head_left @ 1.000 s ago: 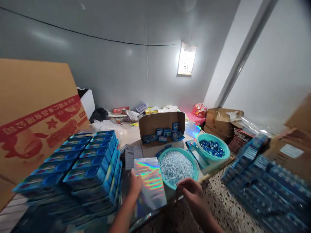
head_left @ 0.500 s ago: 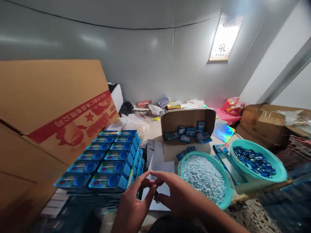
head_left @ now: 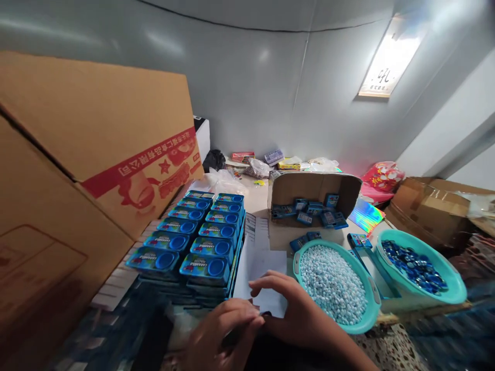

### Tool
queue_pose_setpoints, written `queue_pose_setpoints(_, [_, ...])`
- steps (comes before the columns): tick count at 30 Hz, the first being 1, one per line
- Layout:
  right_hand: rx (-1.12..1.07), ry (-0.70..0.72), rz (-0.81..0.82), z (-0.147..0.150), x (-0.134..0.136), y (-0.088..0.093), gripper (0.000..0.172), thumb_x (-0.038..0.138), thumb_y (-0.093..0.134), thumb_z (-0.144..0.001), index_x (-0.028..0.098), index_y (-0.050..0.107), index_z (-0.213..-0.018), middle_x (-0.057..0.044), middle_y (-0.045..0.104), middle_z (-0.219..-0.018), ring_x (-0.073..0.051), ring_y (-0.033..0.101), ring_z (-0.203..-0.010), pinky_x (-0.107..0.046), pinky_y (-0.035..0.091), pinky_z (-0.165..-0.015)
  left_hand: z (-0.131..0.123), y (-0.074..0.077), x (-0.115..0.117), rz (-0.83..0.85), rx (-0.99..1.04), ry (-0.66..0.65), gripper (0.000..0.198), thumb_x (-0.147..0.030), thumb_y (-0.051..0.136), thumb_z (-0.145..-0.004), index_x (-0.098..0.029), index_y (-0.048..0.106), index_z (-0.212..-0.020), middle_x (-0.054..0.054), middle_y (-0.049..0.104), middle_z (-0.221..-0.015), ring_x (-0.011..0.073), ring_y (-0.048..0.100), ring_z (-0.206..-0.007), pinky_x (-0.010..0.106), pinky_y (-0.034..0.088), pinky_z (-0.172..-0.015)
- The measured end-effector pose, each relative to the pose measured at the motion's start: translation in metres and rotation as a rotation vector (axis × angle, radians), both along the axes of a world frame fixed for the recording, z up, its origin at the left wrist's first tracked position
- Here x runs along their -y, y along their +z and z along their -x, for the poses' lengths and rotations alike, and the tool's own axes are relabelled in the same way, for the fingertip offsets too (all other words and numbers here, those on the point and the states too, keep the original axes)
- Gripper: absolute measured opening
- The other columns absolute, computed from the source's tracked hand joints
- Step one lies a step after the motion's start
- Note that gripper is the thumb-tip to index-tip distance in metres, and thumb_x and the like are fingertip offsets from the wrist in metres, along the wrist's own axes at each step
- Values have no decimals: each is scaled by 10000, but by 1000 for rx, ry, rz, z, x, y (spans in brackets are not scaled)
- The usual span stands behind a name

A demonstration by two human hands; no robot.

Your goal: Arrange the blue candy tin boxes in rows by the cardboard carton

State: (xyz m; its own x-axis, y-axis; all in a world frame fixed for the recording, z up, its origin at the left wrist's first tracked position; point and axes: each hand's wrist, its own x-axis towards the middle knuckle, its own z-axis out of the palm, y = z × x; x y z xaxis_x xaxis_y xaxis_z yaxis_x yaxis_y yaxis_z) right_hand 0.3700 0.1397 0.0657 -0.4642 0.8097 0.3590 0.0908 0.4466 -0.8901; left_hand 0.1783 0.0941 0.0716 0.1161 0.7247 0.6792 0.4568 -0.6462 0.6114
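My left hand [head_left: 226, 330] is low in the middle of the head view, with its fingers curled and pinched together. Beside it, my right hand [head_left: 296, 309] curves inward, and its thumb side meets the left fingertips. Something small and dark shows where the hands meet, too small and hidden to name. Just beyond the fingers lies a white sheet [head_left: 266, 263]. Left of the hands, blue packs [head_left: 207, 268] with round blue moulded tops stand stacked in two rows. Close to the right hand sits a turquoise basin [head_left: 373, 314] full of small pale-blue and white pieces.
Another turquoise basin [head_left: 458, 288] with shiny blue pieces stands at right. An open cardboard box [head_left: 278, 188] holds several small blue boxes [head_left: 315, 207]. Big brown cartons [head_left: 96, 98] rise on the left. Bags [head_left: 259, 167] lie along the back wall.
The view has shifted, so the stacks and basins appear further right and tilted. My left fingers have curled closer into a pinch, and my right fingertips have come apart from the left index finger.
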Motion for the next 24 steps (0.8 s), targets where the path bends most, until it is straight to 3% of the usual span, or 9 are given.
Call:
queue_pose_setpoints(4, [32,74,60,-9,0,-10,101,164,738,-900,200,780,-984,-39,747,-922,-129,708,-841,-220,549,-768,-23,-10,14,243,290,235,127,-248,759,-889,-302,695,-984,-75,777,-847,83,756,-778,127,602,-757])
queue_pose_setpoints(7, [-10,75,57,-12,-4,-12,66,216,714,-944,197,773,-924,-35,740,-874,-122,700,-808,-216,540,-752,-44,-9,20,403,636,436,290,-453,847,-798,-273,700,-973,-48,763,-797,111,746,-769,160,611,-775])
queue_pose_setpoints(10, [26,91,56,-14,-8,-12,84,227,693,-960,205,772,-946,-34,755,-889,-130,707,-830,-232,541,-778,-57,-5,21,464,781,536,449,-579,903,-669,-243,703,-891,-29,737,-738,127,717,-717,184,613,-744])
queue_pose_setpoints(15, [118,52,84,-15,-10,-25,139,234,699,-922,220,791,-1026,-17,774,-826,-134,695,-747,-242,537,-721,-48,-10,24,430,681,538,355,-535,854,-743,-210,721,-789,20,736,-760,154,722,-714,205,622,-695])
queue_pose_setpoints(19, [98,-8,126,-13,-8,-38,471,213,686,-872,220,691,-1343,-5,780,-818,-152,700,-721,-291,565,-757,-37,-14,26,526,598,406,365,-545,842,-748,-203,730,-812,36,749,-793,175,751,-741,208,631,-684])
queue_pose_setpoints(22, [163,-62,130,-11,-8,-37,248,215,718,-838,226,800,-1071,-30,796,-860,-195,728,-820,-338,561,-832,-38,-11,28,641,691,458,531,-658,877,-643,-212,719,-885,26,755,-834,194,757,-799,241,642,-739])
queue_pose_setpoints(24, [172,-24,145,-10,-9,-31,79,216,737,-834,218,807,-872,-33,792,-837,-195,726,-818,-331,548,-832,-37,-7,28,678,666,486,580,-707,872,-607,-206,715,-854,32,755,-808,203,749,-781,260,641,-740])
